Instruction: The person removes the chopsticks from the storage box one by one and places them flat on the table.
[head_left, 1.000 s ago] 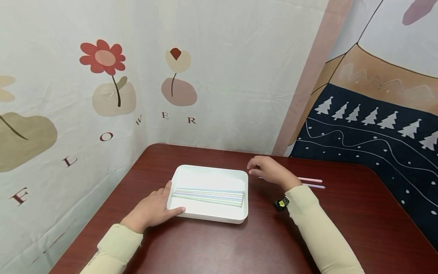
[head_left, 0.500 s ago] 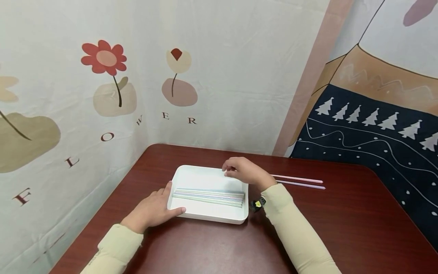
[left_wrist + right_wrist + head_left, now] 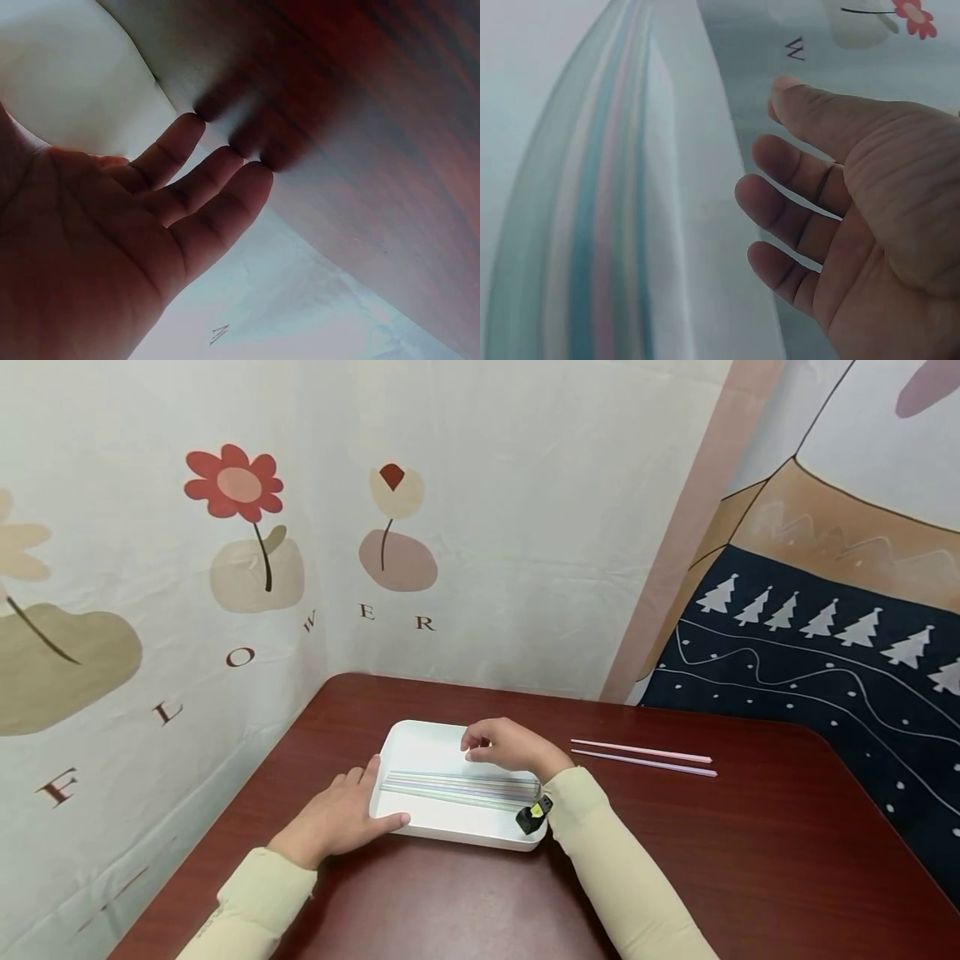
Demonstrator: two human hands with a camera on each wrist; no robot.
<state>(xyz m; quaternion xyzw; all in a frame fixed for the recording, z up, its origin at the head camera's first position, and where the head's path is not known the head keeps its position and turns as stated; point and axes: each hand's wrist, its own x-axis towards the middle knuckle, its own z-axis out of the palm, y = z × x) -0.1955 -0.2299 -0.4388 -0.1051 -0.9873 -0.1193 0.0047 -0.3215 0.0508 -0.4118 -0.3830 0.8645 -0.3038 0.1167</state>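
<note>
A shallow white tray (image 3: 427, 743) lies on the table with several thin pastel sticks (image 3: 450, 787) side by side in it, chopstick-like in shape. My left hand (image 3: 337, 818) rests against the tray's left end, its thumb over the front rim; the left wrist view has the fingers (image 3: 225, 210) extended, tips at the table. Above the back part of the tray hovers my right hand (image 3: 510, 747), with loosely bent fingers and nothing between them. In the right wrist view, green, blue and pink sticks (image 3: 600, 225) pass beside that hand, apart from the fingers.
To the tray's right, a pink stick (image 3: 641, 751) and a purple stick (image 3: 645, 763) lie on the dark red table (image 3: 750, 843). A white printed curtain (image 3: 510, 527) hangs behind, and a dark-blue patterned one (image 3: 810, 677) to the right. A small black device (image 3: 534, 814) sits at my right wrist.
My right hand has moved left, from beside the tray's right end to over the tray, uncovering the pink and purple sticks. My left hand stays at the tray.
</note>
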